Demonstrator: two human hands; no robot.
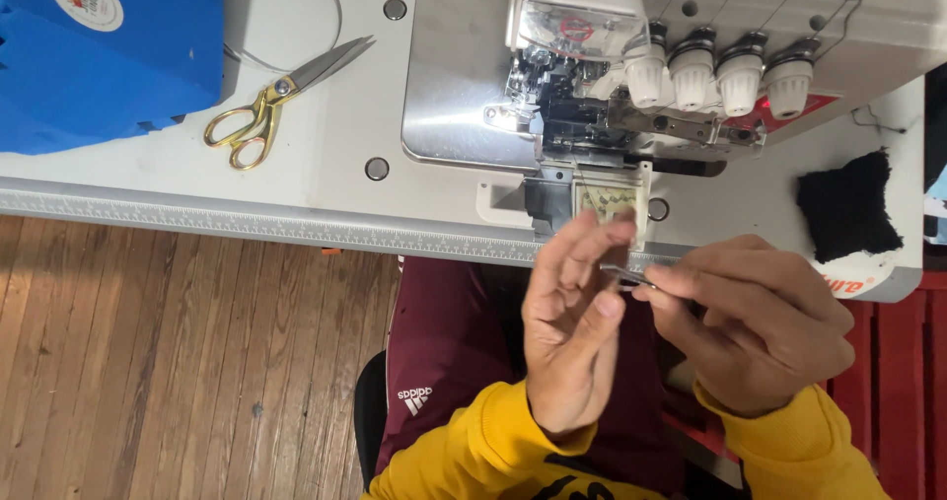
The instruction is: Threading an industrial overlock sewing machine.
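Slim metal tool, probably tweezers (pixel 624 275), lying nearly level, its long axis running left to right and its free end pointing toward the left hand (pixel 572 327). The right hand (pixel 755 327) is pinching it between thumb and fingers, just in front of the table edge (pixel 296 229). The left hand is hovering open, fingers loosely curled, touching the tip. Behind: overlock sewing machine (pixel 641 76); black cloth scrap (pixel 848 204); gold-handled scissors (pixel 281 101); blue fabric (pixel 109 56).
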